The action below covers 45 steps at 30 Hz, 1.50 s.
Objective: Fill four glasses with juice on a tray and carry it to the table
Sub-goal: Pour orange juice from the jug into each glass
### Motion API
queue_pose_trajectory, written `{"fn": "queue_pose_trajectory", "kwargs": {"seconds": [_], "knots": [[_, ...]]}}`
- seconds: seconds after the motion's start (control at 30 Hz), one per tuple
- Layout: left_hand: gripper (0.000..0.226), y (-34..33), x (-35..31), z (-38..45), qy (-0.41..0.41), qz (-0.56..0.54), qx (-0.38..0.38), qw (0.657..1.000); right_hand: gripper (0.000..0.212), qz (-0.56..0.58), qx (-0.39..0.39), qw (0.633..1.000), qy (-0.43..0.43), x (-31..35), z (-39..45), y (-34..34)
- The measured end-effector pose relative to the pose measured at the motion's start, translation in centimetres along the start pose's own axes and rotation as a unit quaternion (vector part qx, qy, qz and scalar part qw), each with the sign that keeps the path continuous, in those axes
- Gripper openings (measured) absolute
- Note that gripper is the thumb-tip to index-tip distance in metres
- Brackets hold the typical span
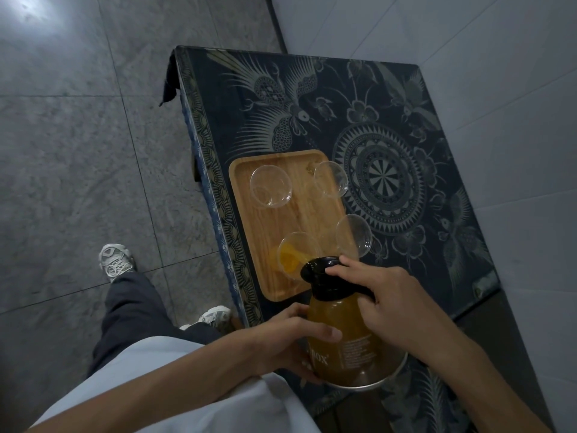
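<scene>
Wooden tray (246, 210), one, lies on the patterned tabletop (390, 98). Four clear glasses stand on it: glass at 10 o'clock (271, 186), glass at 1 o'clock (331, 179) and glass at 4 o'clock (353, 235) empty, glass at 6 o'clock (298, 254) holding orange juice. One jug (346, 332) of juice tilts toward that glass. Right hand (387, 304) grip closed on the black handle; left hand (290, 342) grip wrapped around the jug body.
</scene>
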State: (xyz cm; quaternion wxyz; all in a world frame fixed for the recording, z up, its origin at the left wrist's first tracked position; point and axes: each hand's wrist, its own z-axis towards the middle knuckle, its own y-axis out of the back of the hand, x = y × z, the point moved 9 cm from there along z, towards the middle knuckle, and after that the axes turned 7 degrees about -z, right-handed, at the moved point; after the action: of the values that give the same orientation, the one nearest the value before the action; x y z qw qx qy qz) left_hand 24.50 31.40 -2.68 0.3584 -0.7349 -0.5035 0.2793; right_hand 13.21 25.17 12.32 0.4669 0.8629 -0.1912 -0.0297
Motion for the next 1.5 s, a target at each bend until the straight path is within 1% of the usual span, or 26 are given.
{"fn": "queue_pose_trajectory", "kwargs": {"seconds": [0.33, 0.8, 1.07, 1.5], "knots": [[0.097, -0.4, -0.1, 0.1, 0.003, 0.001, 0.006, 1.000, 0.068, 0.000, 0.011, 1.000, -0.004, -0.2, -0.1, 0.1], [0.094, -0.6, -0.2, 0.4, 0.006, 0.001, 0.012, 1.000, 0.068, -0.022, 0.011, 1.000, 0.001, 0.0, 0.0, 0.4], [0.101, -0.9, -0.3, 0.5, 0.010, 0.011, 0.014, 1.000, 0.068, -0.033, 0.013, 0.999, -0.002, -0.1, 0.1, 0.6], [0.099, -1.2, -0.4, 0.5, 0.015, 0.008, 0.023, 1.000, 0.068, -0.018, 0.023, 0.999, -0.016, -0.3, 0.1, 0.9]]}}
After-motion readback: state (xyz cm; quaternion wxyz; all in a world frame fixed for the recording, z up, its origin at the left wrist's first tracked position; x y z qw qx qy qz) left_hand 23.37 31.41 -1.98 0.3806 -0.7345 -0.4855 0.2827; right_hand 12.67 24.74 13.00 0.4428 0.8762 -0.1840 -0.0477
